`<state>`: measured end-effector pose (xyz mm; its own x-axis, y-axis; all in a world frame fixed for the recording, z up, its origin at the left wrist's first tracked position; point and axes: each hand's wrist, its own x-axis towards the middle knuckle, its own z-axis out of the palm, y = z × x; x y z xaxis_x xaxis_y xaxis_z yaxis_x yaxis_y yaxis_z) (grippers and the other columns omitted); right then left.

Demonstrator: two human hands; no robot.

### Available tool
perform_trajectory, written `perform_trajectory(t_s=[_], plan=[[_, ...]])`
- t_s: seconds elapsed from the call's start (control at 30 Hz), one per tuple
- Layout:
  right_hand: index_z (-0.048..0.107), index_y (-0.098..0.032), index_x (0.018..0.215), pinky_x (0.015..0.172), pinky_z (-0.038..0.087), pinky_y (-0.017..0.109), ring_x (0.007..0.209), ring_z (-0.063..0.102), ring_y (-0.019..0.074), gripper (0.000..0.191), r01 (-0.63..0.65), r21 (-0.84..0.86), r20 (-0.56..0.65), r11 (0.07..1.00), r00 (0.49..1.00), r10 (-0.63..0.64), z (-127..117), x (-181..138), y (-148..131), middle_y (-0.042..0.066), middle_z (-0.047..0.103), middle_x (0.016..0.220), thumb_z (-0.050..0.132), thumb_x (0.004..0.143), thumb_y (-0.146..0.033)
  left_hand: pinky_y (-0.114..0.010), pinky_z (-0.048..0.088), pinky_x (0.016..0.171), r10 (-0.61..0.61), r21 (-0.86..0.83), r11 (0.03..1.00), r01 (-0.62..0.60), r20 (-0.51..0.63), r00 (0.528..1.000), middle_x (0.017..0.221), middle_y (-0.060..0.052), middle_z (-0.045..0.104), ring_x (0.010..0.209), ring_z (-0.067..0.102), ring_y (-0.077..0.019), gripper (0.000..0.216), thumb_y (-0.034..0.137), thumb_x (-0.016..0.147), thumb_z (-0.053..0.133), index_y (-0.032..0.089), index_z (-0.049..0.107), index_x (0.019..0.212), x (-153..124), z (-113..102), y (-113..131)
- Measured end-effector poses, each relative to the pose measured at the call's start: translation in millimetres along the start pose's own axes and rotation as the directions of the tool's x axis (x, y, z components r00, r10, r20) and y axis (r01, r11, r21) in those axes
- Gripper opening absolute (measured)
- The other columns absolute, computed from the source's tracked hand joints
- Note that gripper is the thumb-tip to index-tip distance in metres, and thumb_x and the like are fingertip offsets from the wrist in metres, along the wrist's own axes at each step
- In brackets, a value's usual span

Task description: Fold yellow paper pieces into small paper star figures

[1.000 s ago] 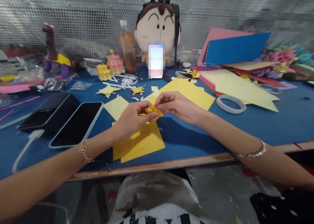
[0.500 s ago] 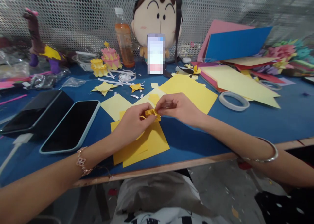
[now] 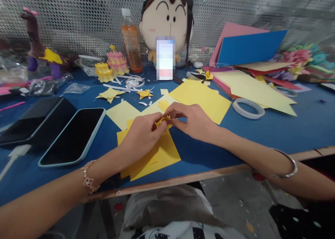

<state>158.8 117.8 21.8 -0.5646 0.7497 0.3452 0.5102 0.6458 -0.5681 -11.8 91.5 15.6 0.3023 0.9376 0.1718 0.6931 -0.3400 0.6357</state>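
My left hand (image 3: 142, 132) and my right hand (image 3: 192, 120) meet over the blue table (image 3: 274, 130), both pinching a small folded yellow paper piece (image 3: 162, 120) between their fingertips. Most of the piece is hidden by my fingers. Under my hands lie deep yellow paper sheets (image 3: 157, 155), with paler yellow sheets (image 3: 123, 113) just beyond them.
Two dark phones (image 3: 74, 136) lie at the left. A tape ring (image 3: 248, 108) sits right of my hands. Behind are a plush doll (image 3: 167, 19), an orange bottle (image 3: 132, 43), folded paper stars (image 3: 110, 94) and stacked coloured card (image 3: 248, 50). The wooden table edge (image 3: 183, 179) runs near me.
My hands have dropped slightly toward the table and closed tighter on the yellow piece, which now shows less between my fingers. The view has shifted a little.
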Motion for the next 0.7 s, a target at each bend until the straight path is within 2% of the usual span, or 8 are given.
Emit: perform_trajectory(t_s=[0.1,0.2,0.3,0.4,0.47,0.57,0.7], plan=[[0.061,-0.017,0.084,0.067,0.044,0.025,0.072,0.062,0.0135,0.013,0.038,-0.069,-0.045,0.997,0.998,-0.041,-0.2,0.7,1.3,0.002,0.067,0.078,0.052,0.079,-0.008,-0.027,0.035,0.056,0.008,-0.083,0.996,-0.010,-0.023,1.000,0.065,0.002,0.061,0.058,0.052,-0.0139,0.018,0.028,0.086,0.048,0.019,0.063,0.085,-1.6,0.7,1.4],[0.061,-0.017,0.082,0.070,0.043,0.026,0.077,0.061,0.0146,0.014,0.057,-0.116,-0.103,0.992,0.992,-0.069,-0.7,0.6,1.3,0.004,0.069,0.084,0.049,0.080,-0.009,-0.026,0.043,0.060,0.004,-0.210,0.978,-0.011,-0.034,0.999,0.077,0.000,0.066,0.066,0.060,-0.0149,0.023,0.037,0.089,0.045,0.020,0.060,0.095,-2.1,2.7,-0.7],[0.060,-0.018,0.081,0.066,0.043,0.024,0.072,0.061,0.0136,0.014,0.049,-0.131,-0.131,0.990,0.989,-0.066,-1.2,-0.6,-0.1,0.002,0.069,0.080,0.048,0.082,-0.012,-0.025,0.050,0.062,-0.011,-0.357,0.934,-0.008,-0.050,0.999,0.083,0.000,0.066,0.069,0.063,-0.0140,0.029,0.045,0.091,0.042,0.021,0.054,0.104,0.1,4.9,-4.9],[0.060,-0.019,0.079,0.060,0.041,0.022,0.065,0.060,0.0117,0.012,0.043,-0.133,-0.119,0.990,0.991,-0.060,-0.8,-1.8,-1.9,0.000,0.068,0.074,0.049,0.084,-0.016,-0.025,0.052,0.061,-0.018,-0.443,0.896,-0.015,-0.069,0.997,0.075,0.001,0.063,0.064,0.062,-0.0130,0.025,0.043,0.090,0.046,0.020,0.053,0.099,3.7,5.4,-7.0],[0.059,-0.019,0.078,0.057,0.040,0.022,0.062,0.058,0.0110,0.012,0.041,-0.139,-0.112,0.989,0.992,-0.057,-0.1,-2.2,-2.3,-0.001,0.067,0.072,0.048,0.084,-0.017,-0.024,0.051,0.060,-0.012,-0.461,0.887,-0.025,-0.077,0.997,0.072,0.001,0.062,0.061,0.060,-0.0119,0.020,0.038,0.088,0.049,0.020,0.054,0.089,5.4,5.2,-7.0],[0.056,-0.019,0.075,0.056,0.038,0.022,0.060,0.056,0.0108,0.012,0.036,-0.154,-0.107,0.987,0.993,-0.053,1.0,-2.3,-1.3,-0.001,0.065,0.069,0.048,0.082,-0.016,-0.023,0.048,0.058,0.003,-0.449,0.893,-0.038,-0.077,0.997,0.069,0.001,0.061,0.058,0.058,-0.0100,0.019,0.035,0.087,0.051,0.019,0.053,0.078,6.1,5.3,-7.5],[0.053,-0.019,0.074,0.055,0.037,0.022,0.058,0.055,0.0111,0.011,0.042,-0.164,-0.090,0.985,0.994,-0.057,1.7,-2.6,0.5,0.000,0.064,0.067,0.047,0.082,-0.017,-0.022,0.047,0.056,0.030,-0.379,0.924,-0.054,-0.068,0.997,0.067,0.002,0.060,0.057,0.057,-0.0099,0.019,0.034,0.089,0.046,0.019,0.052,0.078,4.8,7.1,-9.3]])
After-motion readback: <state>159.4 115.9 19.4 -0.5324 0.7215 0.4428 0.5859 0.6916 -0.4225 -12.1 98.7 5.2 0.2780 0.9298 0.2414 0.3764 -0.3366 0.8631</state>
